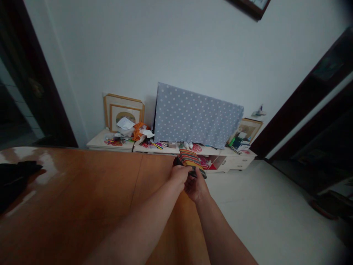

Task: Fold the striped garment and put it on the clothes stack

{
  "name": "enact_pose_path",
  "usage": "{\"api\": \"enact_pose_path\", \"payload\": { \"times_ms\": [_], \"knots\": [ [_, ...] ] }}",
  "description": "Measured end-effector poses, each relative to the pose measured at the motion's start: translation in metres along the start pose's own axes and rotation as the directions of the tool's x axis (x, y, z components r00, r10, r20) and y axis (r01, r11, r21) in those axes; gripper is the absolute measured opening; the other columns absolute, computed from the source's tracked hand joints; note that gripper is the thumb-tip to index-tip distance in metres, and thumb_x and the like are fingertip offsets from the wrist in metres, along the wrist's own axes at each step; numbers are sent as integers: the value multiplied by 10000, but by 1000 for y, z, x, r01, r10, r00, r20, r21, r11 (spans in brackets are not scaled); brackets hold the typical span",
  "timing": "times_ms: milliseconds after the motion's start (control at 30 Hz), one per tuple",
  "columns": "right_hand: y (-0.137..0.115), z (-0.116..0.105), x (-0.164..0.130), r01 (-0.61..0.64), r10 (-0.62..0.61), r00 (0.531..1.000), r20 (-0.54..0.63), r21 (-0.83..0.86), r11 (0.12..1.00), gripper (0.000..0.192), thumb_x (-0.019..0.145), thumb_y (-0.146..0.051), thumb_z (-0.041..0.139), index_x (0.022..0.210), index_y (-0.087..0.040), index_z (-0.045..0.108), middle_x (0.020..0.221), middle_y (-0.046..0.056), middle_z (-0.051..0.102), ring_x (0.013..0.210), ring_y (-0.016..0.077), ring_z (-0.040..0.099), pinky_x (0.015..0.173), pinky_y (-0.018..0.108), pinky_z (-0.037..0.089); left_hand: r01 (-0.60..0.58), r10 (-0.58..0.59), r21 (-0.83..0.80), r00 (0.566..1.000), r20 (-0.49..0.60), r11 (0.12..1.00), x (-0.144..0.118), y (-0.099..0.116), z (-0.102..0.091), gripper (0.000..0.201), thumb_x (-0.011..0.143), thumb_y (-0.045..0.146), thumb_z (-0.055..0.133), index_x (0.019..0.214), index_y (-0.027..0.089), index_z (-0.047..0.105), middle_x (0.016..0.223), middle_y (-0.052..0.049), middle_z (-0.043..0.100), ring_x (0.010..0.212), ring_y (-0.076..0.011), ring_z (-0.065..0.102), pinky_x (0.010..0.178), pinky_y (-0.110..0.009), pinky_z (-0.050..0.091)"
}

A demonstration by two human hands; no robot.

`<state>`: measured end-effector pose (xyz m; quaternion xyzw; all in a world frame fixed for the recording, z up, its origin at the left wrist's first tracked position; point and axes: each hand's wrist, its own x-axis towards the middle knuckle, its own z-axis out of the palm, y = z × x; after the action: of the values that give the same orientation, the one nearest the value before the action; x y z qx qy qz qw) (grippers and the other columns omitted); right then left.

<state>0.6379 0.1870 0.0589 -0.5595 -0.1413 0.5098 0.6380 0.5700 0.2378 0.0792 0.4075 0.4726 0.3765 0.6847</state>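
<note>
Both arms reach forward over the right end of the table. My left hand is closed on the near left side of a striped cloth item. My right hand grips the same item's near right edge, thumb on top. Red, yellow, green and dark stripes run across the cloth, and a dark band borders its near edge. It is held up off the table, and I cannot tell what kind of article it is. My fingers partly hide its near side.
The brown wooden table carries a black cloth at its left. Beyond stands a low white cabinet with clutter, framed pictures and a screen-shaped object under a grey dotted cover. Pale floor lies right.
</note>
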Motion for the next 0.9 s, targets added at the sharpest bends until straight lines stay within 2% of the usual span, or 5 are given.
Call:
{"api": "enact_pose_path", "payload": {
  "times_ms": [100,200,433,700,900],
  "knots": [
    [-9,-3,5,-85,88,996,-9,176,981,313,902,-500,529,853,-208,630,776,55,710,728,191,684,650,295,554,-1,2,-32,999,40,999,-12,-8,4,215,663,305,808,665,180,632,640,-34,680,596,-170,634,532,-248,445],
    [-16,-8,11,-34,56,991,-118,184,982,129,851,-341,597,895,-222,622,765,19,708,677,172,667,616,277,543,41,-40,-26,997,64,999,-13,-11,0,329,685,453,813,719,174,642,697,-52,701,619,-167,619,545,-250,422],
    [-49,-30,4,16,-6,983,-184,49,999,179,813,-282,639,969,-197,618,758,59,714,640,187,661,546,279,537,265,-258,-51,959,121,963,20,8,-11,684,695,823,604,854,160,654,761,-87,702,592,-165,579,500,-254,358],
    [-84,-49,15,51,-54,998,-18,-128,990,285,780,-254,665,1055,-193,620,845,79,729,693,201,665,542,290,527,212,-210,-68,977,40,975,52,28,-14,265,750,447,719,853,218,636,654,6,642,540,-136,556,480,-238,285],
    [-98,-48,61,182,-184,983,-7,-133,974,238,730,-227,662,965,-214,627,841,19,711,770,172,643,630,271,519,-5,5,-44,1000,11,999,65,38,-16,334,724,319,718,1041,244,646,860,-1,729,681,-133,616,547,-225,323]
  ]
}}
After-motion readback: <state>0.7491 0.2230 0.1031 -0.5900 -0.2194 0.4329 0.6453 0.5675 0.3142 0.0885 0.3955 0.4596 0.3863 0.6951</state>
